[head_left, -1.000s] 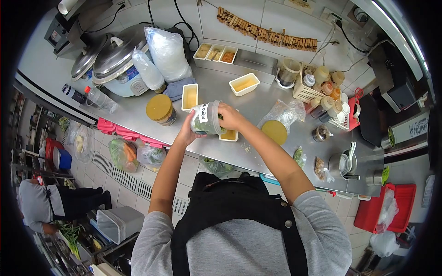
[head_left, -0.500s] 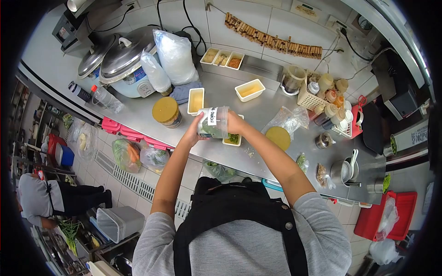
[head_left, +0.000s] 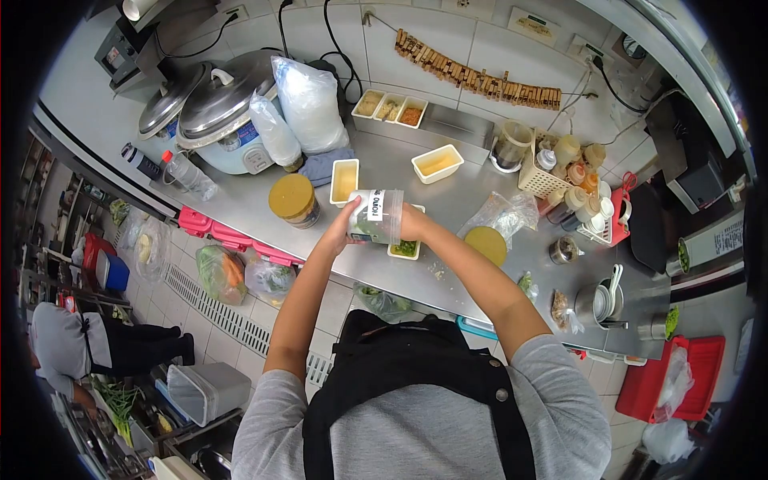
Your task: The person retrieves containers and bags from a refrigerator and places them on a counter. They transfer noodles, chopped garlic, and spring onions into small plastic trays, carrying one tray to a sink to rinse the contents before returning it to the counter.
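Note:
A clear plastic jar [head_left: 376, 218] with a white label and green contents lies tilted on its side above the counter. My left hand [head_left: 342, 230] is wrapped round its base end. At the mouth end is my right hand [head_left: 411, 221], its fingers mostly hidden behind the jar. Under that end sits a white tray with chopped greens [head_left: 406, 249], partly covered by the jar and hand. Behind the jar stand one pale rectangular tray [head_left: 345, 181] and another [head_left: 438, 164], both with yellowish insides. A jar with a yellow lid [head_left: 294, 200] stands to the left.
Rice cookers [head_left: 228, 104] and plastic bags [head_left: 308, 104] stand at the back left. A round yellow lid [head_left: 486, 246], a sauce bottle basket [head_left: 544, 180] and metal pots [head_left: 596, 300] are on the right. Another person [head_left: 72, 340] is at the lower left.
The view has shifted slightly, so the counter items appear a little to the right and lower. Both hands remain at the tilted jar.

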Motion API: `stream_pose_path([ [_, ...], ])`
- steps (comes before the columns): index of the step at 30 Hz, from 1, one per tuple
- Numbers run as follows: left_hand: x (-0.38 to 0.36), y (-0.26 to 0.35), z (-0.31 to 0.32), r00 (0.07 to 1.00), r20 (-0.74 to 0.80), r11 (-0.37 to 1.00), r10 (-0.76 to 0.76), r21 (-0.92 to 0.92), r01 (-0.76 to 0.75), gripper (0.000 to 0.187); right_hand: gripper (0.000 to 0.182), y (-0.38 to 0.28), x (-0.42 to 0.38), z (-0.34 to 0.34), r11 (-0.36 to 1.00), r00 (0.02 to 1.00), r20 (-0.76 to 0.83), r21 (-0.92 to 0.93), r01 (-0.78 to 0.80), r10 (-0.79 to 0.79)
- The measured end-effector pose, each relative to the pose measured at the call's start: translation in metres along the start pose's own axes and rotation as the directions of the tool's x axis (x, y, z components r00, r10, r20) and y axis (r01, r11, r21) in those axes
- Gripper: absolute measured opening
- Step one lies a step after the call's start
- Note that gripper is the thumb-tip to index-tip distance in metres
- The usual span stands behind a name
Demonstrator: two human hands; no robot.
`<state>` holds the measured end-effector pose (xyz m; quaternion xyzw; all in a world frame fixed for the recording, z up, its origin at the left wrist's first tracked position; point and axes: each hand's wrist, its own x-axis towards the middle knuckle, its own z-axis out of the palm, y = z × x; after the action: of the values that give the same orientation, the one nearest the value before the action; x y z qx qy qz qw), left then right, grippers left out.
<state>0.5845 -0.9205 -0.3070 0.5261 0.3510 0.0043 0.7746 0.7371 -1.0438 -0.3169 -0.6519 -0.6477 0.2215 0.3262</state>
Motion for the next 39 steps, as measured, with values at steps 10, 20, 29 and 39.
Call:
stream_pose_path([
  [10, 0.003, 0.005, -0.001, 1.000, -0.012, 1.000, 0.002, 0.013, -0.002, 0.069, 0.046, -0.022, 0.000, -0.015, 0.994, 0.994, 0.028, -0.009, -0.105, 0.105],
  [20, 0.009, 0.003, -0.014, 1.000, -0.015, 0.998, 0.025, 0.056, -0.025, 0.074, 0.042, -0.014, 0.000, -0.018, 0.997, 0.998, 0.062, -0.078, -0.014, 0.019],
  [29, 0.015, 0.002, -0.012, 0.998, -0.043, 0.995, 0.035, 0.096, -0.031, 0.073, 0.039, 0.000, 0.000, -0.008, 0.998, 0.995, 0.094, -0.061, 0.025, -0.020],
  [39, 0.014, 0.003, -0.008, 1.000, -0.025, 0.991, 0.017, 0.129, -0.014, 0.073, 0.039, 0.007, -0.006, -0.004, 0.994, 0.996, 0.021, -0.067, 0.090, -0.089],
])
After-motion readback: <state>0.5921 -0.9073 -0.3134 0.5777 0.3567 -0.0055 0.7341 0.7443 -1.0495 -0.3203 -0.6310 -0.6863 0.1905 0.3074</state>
